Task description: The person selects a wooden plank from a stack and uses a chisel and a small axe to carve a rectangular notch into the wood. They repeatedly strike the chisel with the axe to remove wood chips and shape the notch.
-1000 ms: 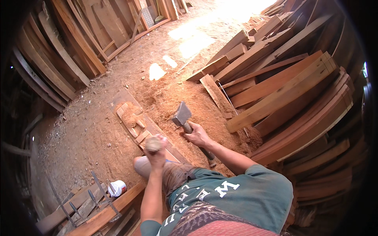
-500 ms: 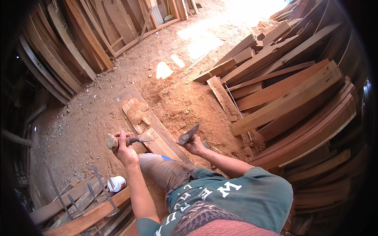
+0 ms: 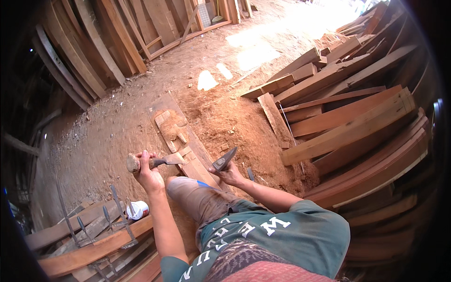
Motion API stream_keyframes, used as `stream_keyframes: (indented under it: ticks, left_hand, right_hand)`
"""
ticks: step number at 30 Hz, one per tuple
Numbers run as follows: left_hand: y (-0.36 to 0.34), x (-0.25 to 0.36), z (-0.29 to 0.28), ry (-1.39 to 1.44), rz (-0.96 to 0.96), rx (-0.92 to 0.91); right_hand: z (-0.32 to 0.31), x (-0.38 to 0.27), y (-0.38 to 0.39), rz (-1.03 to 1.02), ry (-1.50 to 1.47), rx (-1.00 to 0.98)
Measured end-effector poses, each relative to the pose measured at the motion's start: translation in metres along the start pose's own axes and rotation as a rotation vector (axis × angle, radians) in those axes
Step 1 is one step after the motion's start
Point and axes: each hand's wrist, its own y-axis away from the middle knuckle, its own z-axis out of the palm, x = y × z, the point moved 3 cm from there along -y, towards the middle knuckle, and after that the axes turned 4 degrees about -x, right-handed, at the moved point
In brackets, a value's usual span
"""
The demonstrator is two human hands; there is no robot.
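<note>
My left hand (image 3: 150, 177) is closed round the wooden handle of a chisel (image 3: 174, 159). Its broad blade points right, over a light piece of wood (image 3: 196, 170) with notches cut in it. In my right hand (image 3: 231, 176) is a hammer (image 3: 226, 159) with a dark, tapered metal head; its handle is mostly hidden by my hand. The hammer head is apart from the chisel, to its right. Beneath the notched wood lies a longer, darker plank (image 3: 170, 99), with wood shavings and small offcuts at its far end. My knee is against the near end of the wood.
Stacked boards (image 3: 347, 117) fill the right side. Upright planks (image 3: 94, 42) lean at the far left. Clamps (image 3: 123, 211) grip boards at the lower left, beside a white tub (image 3: 137, 210). Sawdust (image 3: 244, 136) is heaped right of the plank.
The view has turned a little, so the surroundings sit farther right and lower at the top. Both hands keep hold of the chisel and hammer, nearly in the same pose.
</note>
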Motion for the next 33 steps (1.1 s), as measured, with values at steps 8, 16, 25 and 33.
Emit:
stream_keyframes:
  ticks: [8, 16, 25, 33]
  left_hand:
    - [-0.002, 0.009, 0.005, 0.002, 0.020, -0.009]
    - [-0.004, 0.022, 0.004, 0.061, -0.018, 0.041]
    - [-0.009, 0.029, -0.009, 0.096, -0.023, 0.047]
    - [-0.009, 0.028, -0.011, 0.134, -0.033, 0.037]
  right_hand:
    - [-0.001, 0.013, 0.001, 0.081, 0.013, -0.021]
    - [0.006, 0.024, 0.011, -0.010, 0.112, -0.315]
    - [0.003, 0.028, 0.001, 0.092, 0.109, -0.386]
    - [-0.008, 0.027, 0.000, -0.026, 0.287, -0.433]
